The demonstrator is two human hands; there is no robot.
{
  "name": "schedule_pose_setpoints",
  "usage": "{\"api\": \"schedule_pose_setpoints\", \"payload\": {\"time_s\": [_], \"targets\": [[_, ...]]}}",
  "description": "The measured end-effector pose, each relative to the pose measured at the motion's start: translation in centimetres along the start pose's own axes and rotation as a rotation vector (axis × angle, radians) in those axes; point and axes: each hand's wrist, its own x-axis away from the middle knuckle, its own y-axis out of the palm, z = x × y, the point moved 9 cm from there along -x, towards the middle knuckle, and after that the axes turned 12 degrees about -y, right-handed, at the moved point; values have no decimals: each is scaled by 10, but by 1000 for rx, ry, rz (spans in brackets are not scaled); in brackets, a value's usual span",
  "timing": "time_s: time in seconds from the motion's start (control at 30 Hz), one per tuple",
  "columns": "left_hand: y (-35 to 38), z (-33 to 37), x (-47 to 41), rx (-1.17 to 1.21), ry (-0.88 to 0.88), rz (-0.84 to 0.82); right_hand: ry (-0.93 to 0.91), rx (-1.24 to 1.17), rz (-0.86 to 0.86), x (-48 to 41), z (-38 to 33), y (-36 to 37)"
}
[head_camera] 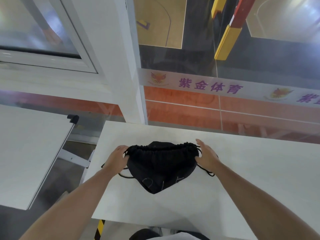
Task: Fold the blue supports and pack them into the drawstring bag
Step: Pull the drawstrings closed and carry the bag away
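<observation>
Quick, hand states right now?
Left hand: grips the drawstring bag at its left edge.
Right hand: pinches its right edge, fingers fairly straight.

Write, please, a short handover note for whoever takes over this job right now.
Left hand: at the left end of the black fabric drawstring bag's gathered mouth; grip unclear.
Right hand: at the right end, grip likewise unclear.
Bag lies on the white table, cords trailing either side.
No blue supports in view; whether packed cannot be told.
Left: check contents, draw cords tight.
</observation>
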Motion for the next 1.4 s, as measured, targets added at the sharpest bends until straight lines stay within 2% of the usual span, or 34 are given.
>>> {"api": "schedule_pose_setpoints", "payload": {"time_s": [0.2,0.3,0.4,0.57,0.67,0.77,0.93,1.07,1.13,1.23,1.3,1.4], "targets": [[-2,11,0,-123,15,-44,19,136,-128,-33,23,13],[-9,14,1,-221,42,-3,-54,235,-213,-32,4,5],[-15,21,9,-251,68,1,-31,267,-265,-19,-4,-7],[-16,26,26,-228,18,-26,-10,113,-251,9,-13,-17],[-14,33,35,-244,22,-17,15,36,-191,22,-19,-24],[-24,20,32,-145,-6,5,83,-28,-53,27,-1,-44],[-63,-28,22,-107,-96,146,241,113,134,43,68,-79],[-74,-55,15,-165,-188,227,380,146,249,65,111,-89],[-63,-62,12,-174,-260,184,420,139,230,70,122,-80],[-34,-57,13,-255,-286,59,437,199,11,71,118,-53],[-6,-32,11,-360,-175,-56,387,310,-136,67,105,-36],[35,38,19,-204,104,-250,98,214,-78,40,47,-10]]}}
